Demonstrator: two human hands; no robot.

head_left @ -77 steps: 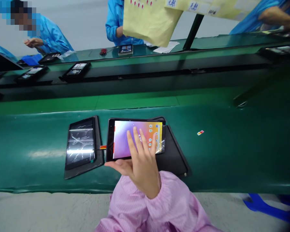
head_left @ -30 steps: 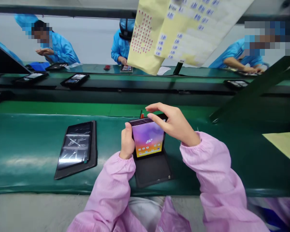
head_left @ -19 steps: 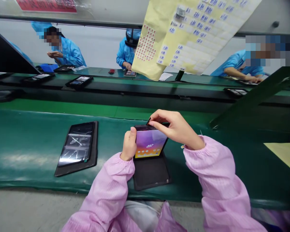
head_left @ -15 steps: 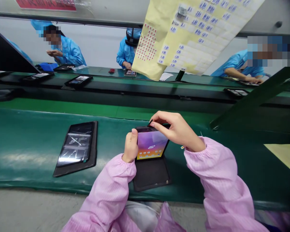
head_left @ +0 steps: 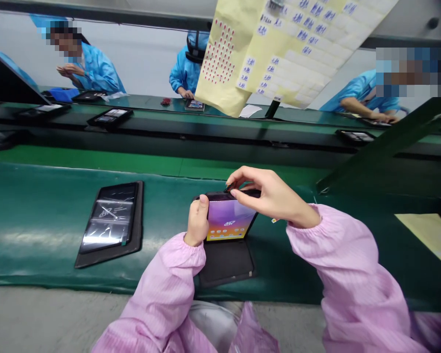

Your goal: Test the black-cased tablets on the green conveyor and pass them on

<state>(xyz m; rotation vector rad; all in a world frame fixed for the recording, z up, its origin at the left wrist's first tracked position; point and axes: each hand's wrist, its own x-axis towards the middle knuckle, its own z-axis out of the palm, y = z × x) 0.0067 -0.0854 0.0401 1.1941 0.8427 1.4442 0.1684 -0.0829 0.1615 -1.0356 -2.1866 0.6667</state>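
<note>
While both hands are up on the tablet [head_left: 230, 218], this head-cam view is pretty easy to read. The tablet sits at about 12 o'clock, tilted up, with its screen lit purple and orange and its lower edge at a black case [head_left: 224, 264]. My read on the left hand [head_left: 197, 220]: it's closed around the tablet's near-left edge, thumb up along the front, other fingers mostly hidden. The right hand [head_left: 274, 196] comes in from 2 o'clock, fingers together and curved over the top edge, pinching a tiny dark piece [head_left: 228, 187], too small to identify. A second tablet [head_left: 110, 223] lies at 10 o'clock on the green bench [head_left: 33, 196]. Further out, a yellow paper sheet [head_left: 279, 49] hangs around 1 o'clock, with a co-worker [head_left: 185, 68] in a blue smock at 12 o'clock beyond it.
</note>
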